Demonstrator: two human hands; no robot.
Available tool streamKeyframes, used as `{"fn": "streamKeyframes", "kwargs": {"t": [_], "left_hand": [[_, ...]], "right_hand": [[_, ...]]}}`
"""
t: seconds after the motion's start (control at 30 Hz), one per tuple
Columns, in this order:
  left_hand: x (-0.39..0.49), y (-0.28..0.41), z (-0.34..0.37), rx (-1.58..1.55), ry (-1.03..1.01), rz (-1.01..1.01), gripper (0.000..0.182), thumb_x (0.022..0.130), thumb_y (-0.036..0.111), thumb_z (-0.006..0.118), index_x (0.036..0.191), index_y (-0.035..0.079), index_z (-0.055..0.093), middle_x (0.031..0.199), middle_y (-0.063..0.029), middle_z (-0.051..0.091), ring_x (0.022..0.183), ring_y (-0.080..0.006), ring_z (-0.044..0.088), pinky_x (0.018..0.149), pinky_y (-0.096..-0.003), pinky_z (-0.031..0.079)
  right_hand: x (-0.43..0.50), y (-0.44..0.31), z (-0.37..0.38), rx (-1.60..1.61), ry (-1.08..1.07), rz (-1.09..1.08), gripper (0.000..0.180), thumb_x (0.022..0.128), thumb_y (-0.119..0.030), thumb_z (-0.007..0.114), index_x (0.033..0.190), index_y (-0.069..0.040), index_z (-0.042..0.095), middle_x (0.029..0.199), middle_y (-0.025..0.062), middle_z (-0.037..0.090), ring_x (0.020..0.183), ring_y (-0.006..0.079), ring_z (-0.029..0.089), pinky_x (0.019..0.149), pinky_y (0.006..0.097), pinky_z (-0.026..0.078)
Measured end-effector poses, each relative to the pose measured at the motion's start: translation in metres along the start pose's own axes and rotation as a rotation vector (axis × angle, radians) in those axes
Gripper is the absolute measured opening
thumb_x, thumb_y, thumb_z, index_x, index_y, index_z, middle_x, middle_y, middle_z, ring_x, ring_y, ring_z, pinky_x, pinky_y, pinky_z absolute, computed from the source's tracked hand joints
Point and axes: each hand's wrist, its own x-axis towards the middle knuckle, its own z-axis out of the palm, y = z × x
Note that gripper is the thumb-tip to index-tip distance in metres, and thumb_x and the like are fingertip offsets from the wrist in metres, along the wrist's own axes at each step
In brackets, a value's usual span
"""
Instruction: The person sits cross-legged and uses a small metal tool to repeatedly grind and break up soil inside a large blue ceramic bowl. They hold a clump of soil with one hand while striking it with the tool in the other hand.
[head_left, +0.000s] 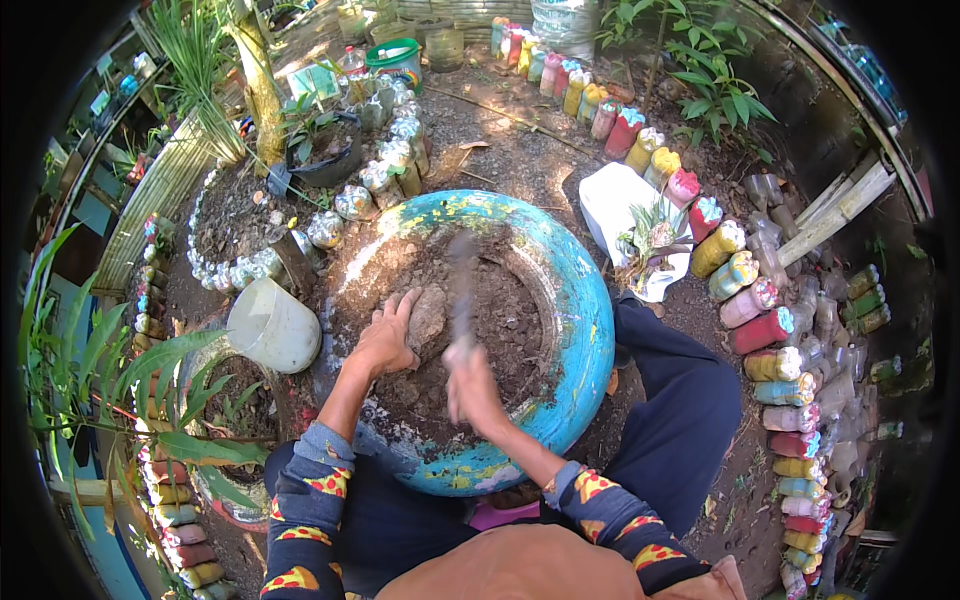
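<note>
A painted tire planter (587, 322), mostly turquoise, lies before me with brown soil (502, 330) inside. My left hand (390, 337) rests spread against a large clod of earth or a rock (429, 319) in the planter. In my right hand (472, 382) is the handle of a blurred, long narrow tool (461, 285), which points away from me over the soil; its kind cannot be told. A whitish plastic bucket (274, 326) leans at the tire's left side. Right of the tire, a plant with long, narrow leaves (656, 232) lies on a white plastic bag (604, 199).
Painted bottles (750, 330) edge the bed at right, with clear plastic bottles (821, 337) beyond them. At left stand a leafy plant (180, 375) and a wooden stump (292, 259). A black pot (330, 154) and a green-rimmed bucket (397, 60) are farther back.
</note>
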Motion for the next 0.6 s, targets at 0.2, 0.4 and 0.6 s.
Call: {"fn": "streamKeyframes", "kwargs": {"t": [0.2,0.4,0.6], "left_hand": [[-0.001,-0.01,0.0,-0.032,0.003,0.007,0.116,0.057,0.01,0.086,0.153,0.021,0.02,0.152,-0.022,0.03,0.132,-0.0471,0.039,0.107,-0.0498,0.041],[0.001,-0.002,-0.001,0.002,-0.004,-0.005,0.117,0.057,0.01,0.086,0.152,0.021,0.02,0.151,-0.0222,0.032,0.131,-0.0476,0.041,0.107,-0.0499,0.042],[0.001,-0.012,0.003,-0.044,-0.005,0.009,0.121,0.053,0.013,0.086,0.152,0.022,0.019,0.15,-0.0282,0.031,0.134,-0.0489,0.036,0.11,-0.0502,0.038]], "right_hand": [[0.016,-0.003,-0.016,0.123,-0.003,0.131,0.033,0.1,-0.04,0.051,0.1,-0.01,0.038,0.061,0.0007,0.044,0.038,0.0119,0.044,0.029,0.0305,0.037],[0.011,-0.004,-0.006,0.118,0.008,0.11,0.034,0.1,-0.041,0.052,0.101,-0.01,0.036,0.062,0.0011,0.044,0.039,0.012,0.045,0.031,0.03,0.04],[0.016,-0.003,-0.017,0.073,-0.044,0.201,0.033,0.099,-0.04,0.053,0.1,-0.01,0.038,0.063,0.0007,0.044,0.039,0.0112,0.044,0.03,0.0301,0.038]]}}
